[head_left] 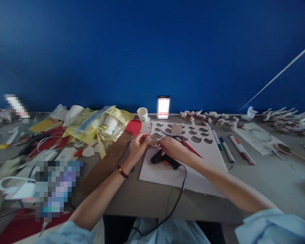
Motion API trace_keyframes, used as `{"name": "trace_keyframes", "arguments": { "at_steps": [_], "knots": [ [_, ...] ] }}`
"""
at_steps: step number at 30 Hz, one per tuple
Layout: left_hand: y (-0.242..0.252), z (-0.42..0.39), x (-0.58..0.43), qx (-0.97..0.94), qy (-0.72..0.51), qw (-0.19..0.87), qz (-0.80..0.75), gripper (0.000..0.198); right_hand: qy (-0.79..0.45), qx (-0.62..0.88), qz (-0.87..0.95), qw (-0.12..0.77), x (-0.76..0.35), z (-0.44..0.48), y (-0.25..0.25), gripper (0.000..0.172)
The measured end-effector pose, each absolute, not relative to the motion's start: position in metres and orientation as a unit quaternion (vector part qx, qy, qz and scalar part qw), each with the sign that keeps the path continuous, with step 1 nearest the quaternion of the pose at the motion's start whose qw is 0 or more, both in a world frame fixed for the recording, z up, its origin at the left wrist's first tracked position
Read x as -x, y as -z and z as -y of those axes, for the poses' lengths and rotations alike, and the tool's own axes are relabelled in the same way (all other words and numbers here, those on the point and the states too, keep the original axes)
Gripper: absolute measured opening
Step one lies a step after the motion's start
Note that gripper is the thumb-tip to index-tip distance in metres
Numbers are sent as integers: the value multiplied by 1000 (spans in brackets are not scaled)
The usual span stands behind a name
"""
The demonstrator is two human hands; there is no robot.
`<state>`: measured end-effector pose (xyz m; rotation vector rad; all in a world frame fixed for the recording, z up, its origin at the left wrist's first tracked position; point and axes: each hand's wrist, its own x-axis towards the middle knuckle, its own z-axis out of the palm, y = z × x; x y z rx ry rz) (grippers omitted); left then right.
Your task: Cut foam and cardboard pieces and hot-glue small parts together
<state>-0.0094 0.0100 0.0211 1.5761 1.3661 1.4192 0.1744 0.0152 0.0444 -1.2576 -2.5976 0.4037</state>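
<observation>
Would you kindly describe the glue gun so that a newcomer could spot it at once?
Find the large white sheet with rows of cut-outs. On its near part, just below the right hand in view, lies the glue gun. Unlike the slim red stick nearby, it is black with an orange patch and a cord.

From a camera worn on the head, a wide view faces forward and down over a worktable (277, 181) toward a blue wall (117, 51) filling the upper frame. The left hand (138, 148) and right hand (172, 147) show small near the center; the wearer's lap (167, 232) sits closest, along the bottom edge.
</observation>
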Motion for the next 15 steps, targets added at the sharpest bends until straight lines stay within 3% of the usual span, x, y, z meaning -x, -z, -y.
{"name": "trace_keyframes", "arguments": {
  "at_steps": [15],
  "knots": [
    [-18,-11,10,-591,-546,322,-499,16,-220,374,893,120,-153,-46,-37,13]
  ]
}}
